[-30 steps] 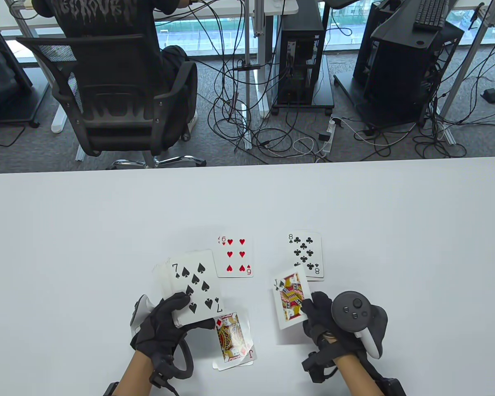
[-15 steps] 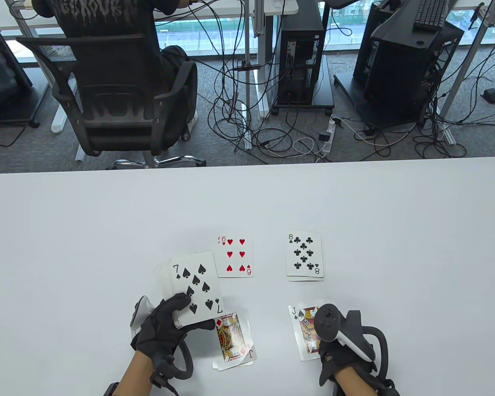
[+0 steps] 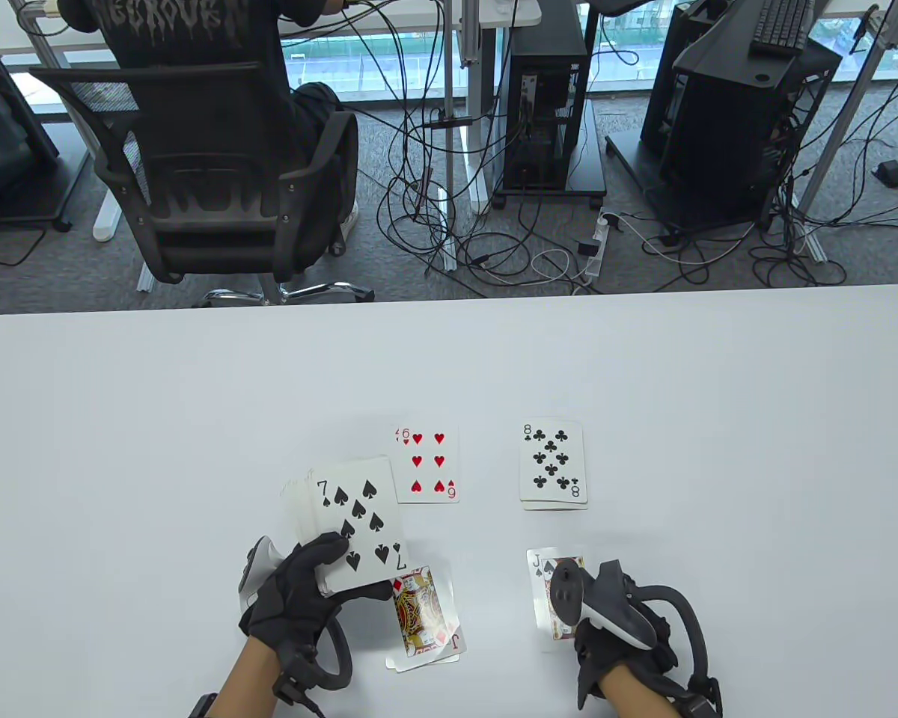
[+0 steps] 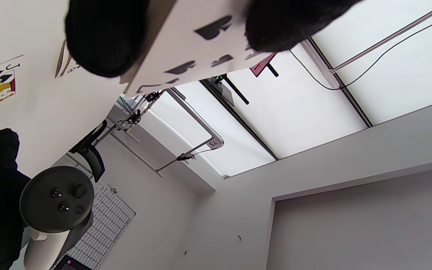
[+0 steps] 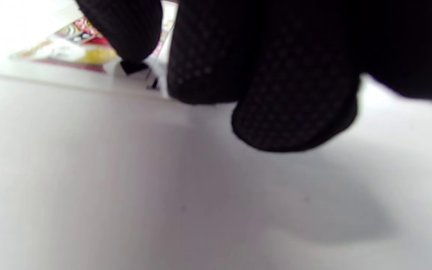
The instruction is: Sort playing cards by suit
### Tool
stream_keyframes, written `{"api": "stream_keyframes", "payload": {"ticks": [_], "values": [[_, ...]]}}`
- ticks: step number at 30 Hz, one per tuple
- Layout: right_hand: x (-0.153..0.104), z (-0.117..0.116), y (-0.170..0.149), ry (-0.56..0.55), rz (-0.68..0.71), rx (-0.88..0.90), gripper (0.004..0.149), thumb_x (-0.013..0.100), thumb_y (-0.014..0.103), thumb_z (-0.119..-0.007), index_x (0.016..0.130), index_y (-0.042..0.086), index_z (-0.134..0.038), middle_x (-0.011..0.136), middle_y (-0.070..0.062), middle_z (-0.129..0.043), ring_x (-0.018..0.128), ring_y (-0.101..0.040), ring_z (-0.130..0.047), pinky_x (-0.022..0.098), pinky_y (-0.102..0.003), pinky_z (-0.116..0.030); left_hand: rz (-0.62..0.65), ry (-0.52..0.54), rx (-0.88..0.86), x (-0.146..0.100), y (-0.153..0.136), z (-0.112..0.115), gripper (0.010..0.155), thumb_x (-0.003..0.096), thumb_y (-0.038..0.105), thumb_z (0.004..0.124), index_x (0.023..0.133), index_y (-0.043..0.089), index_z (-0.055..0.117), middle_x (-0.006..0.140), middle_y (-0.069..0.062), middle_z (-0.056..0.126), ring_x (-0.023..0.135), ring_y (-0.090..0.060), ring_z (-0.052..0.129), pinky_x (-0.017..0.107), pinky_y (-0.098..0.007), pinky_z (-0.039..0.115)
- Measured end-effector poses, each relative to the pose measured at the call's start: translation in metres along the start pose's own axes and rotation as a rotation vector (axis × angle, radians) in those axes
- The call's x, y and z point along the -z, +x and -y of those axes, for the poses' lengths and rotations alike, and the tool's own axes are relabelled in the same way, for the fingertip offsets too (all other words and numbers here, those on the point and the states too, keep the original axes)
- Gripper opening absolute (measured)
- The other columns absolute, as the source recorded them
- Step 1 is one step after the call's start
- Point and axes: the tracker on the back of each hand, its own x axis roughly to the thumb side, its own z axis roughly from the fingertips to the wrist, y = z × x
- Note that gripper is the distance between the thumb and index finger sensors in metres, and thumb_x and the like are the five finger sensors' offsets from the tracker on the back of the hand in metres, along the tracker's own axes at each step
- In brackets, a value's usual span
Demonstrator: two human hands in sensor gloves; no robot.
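My left hand [image 3: 344, 568] grips a fanned stack of cards with the 7 of spades [image 3: 358, 520] on top, above the table's near edge. In the left wrist view its fingers [image 4: 103, 37] clamp that stack [image 4: 201, 48]. My right hand [image 3: 576, 628] rests on the near end of a jack of spades [image 3: 548, 587], which lies flat on the table. In the right wrist view thumb and fingertips [image 5: 294, 112] touch that card [image 5: 77, 41]. Three face-up piles lie on the table, topped by the 6 of hearts [image 3: 426, 464], the 8 of clubs [image 3: 554, 464] and the jack of diamonds [image 3: 423, 617].
The white table [image 3: 120, 449] stretches wide to the left, right and far side of the cards. Beyond its far edge stand an office chair [image 3: 209, 172] with a seated person, computer towers [image 3: 550, 97] and floor cables.
My right hand carried the jack of spades from in front of the clubs pile down and right, and laid it flat on the table. My left hand and its stack stayed put.
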Motion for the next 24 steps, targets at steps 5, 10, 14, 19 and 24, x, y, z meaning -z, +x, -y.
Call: {"api": "stream_keyframes", "payload": {"ticks": [5,10,14,19,24], "values": [[-0.011,0.044,0.012,-0.23,0.168,0.275,0.07,0.057,0.031,-0.065,0.092,-0.026,-0.044,0.038,-0.015,-0.092,0.027,-0.035,-0.097,0.017,-0.048,-0.085,-0.006,-0.005,-0.002,0.0,-0.001,0.0,0.061,0.0631,0.044,0.07,0.11,0.037,0.032,0.117,-0.002,0.047,0.104,-0.037,0.067,0.059,-0.047,0.081],[-0.017,0.07,0.05,-0.395,0.468,0.575,0.067,0.058,0.032,-0.064,0.091,-0.024,-0.052,0.044,-0.017,-0.091,0.033,-0.038,-0.096,0.022,-0.049,-0.084,-0.027,-0.017,0.009,0.002,-0.006,0.003,0.061,0.0631,0.044,0.07,0.11,0.037,0.032,0.117,-0.002,0.047,0.104,-0.037,0.067,0.059,-0.048,0.081],[-0.018,0.075,0.092,-0.441,0.633,0.726,0.069,0.058,0.034,-0.064,0.093,-0.024,-0.05,0.052,-0.022,-0.089,0.041,-0.043,-0.093,0.028,-0.052,-0.083,-0.04,-0.031,0.017,0.003,-0.009,0.006,0.061,0.063,0.044,0.07,0.111,0.037,0.033,0.117,-0.002,0.047,0.104,-0.037,0.067,0.058,-0.048,0.081],[-0.018,0.077,0.128,-0.469,0.713,0.764,0.08,0.056,0.041,-0.067,0.092,-0.025,-0.044,0.06,-0.026,-0.083,0.049,-0.048,-0.088,0.033,-0.055,-0.08,-0.042,-0.038,0.026,0.004,-0.009,0.006,0.061,0.0629,0.044,0.07,0.11,0.037,0.033,0.117,-0.002,0.047,0.105,-0.037,0.067,0.058,-0.048,0.081],[-0.019,0.074,0.133,-0.608,0.687,0.65,0.077,0.051,0.045,-0.074,0.087,-0.019,-0.051,0.056,-0.016,-0.083,0.046,-0.038,-0.091,0.031,-0.048,-0.083,-0.032,-0.039,0.033,0.004,-0.007,0.006,0.061,0.0628,0.044,0.071,0.11,0.037,0.033,0.117,-0.002,0.048,0.104,-0.036,0.067,0.059,-0.048,0.081]]}}
